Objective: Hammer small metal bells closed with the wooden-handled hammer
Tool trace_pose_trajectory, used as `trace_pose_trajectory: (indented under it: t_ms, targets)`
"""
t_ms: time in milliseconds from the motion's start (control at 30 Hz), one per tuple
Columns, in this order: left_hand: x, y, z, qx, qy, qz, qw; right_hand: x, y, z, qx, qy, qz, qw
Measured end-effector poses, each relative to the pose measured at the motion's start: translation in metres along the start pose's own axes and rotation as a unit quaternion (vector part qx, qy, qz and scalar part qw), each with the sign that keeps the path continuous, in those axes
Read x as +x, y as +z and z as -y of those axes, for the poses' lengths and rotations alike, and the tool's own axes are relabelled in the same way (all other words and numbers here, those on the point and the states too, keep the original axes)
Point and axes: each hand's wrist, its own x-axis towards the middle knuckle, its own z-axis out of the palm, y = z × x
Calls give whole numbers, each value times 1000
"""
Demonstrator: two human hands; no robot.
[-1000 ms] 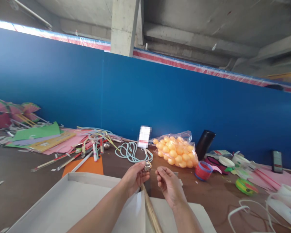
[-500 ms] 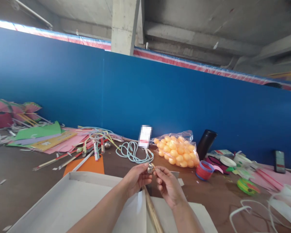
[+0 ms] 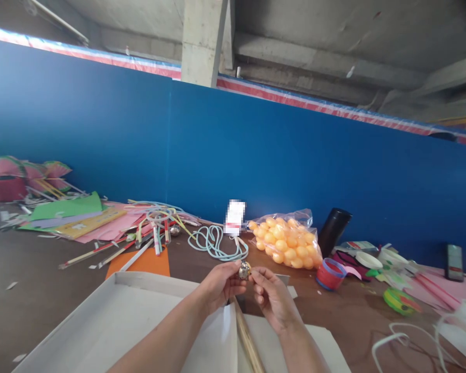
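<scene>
My left hand (image 3: 220, 286) pinches a small shiny silver ball (image 3: 244, 270), which looks like a jingle bell, between thumb and fingers. From the other side, my right hand (image 3: 274, 295) has its thumb and forefinger closed at the ball's right edge, where a bit of gold colour shows. Whatever lies between those right fingertips is too small to make out. Both hands are held above the near edge of the table. Below them a bundle of thin wooden sticks (image 3: 249, 339) rests on a white open box (image 3: 140, 311).
A bag of orange balls (image 3: 285, 243) and a black bottle (image 3: 334, 230) stand behind the hands. Coiled light-blue cord (image 3: 213, 246) lies left of them, near coloured paper (image 3: 68, 207). To the right are red tape rolls (image 3: 330, 273), a green tape roll (image 3: 399, 300) and white cord (image 3: 388, 339).
The view has shifted slightly, so everything appears a little further right. Both hands keep their hold at the silver ball, which seems turned a little, showing more gold at its right side.
</scene>
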Motion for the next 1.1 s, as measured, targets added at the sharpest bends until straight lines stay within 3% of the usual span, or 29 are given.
trace_pose_trajectory:
  t_ms: [1100]
  targets:
    - [-2,2,1,56,-11,-19,998,-1,0,1,-32,5,-3,999]
